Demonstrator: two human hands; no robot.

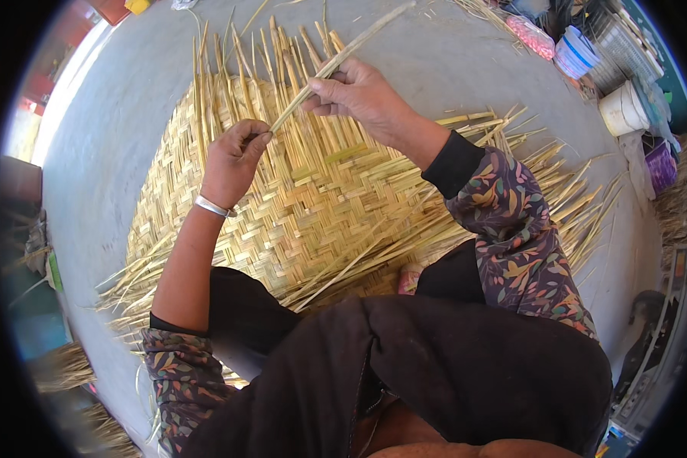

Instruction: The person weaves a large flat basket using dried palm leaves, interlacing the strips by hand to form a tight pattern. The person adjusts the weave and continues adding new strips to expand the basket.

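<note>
A long, flattened pale reed strip (359, 40) slants up and to the right above a half-woven reed mat. My left hand (237, 154) pinches its lower end between thumb and fingers. Farther along the same strip, my right hand (359, 98) grips it with the thumb on top. Beneath both hands lies the woven mat (275, 221), yellow-green in a zigzag weave. Loose reed ends (282, 57) stick out past its far edge, and more fan out to the right. A silver bangle (215, 206) circles my left wrist.
The mat lies on a grey concrete floor (504, 72), its near edge by my knees. At the right stand a white bucket (623, 109), a blue-and-white tub (575, 52) and a purple container (661, 166). Bundled straw (62, 368) lies at the lower left.
</note>
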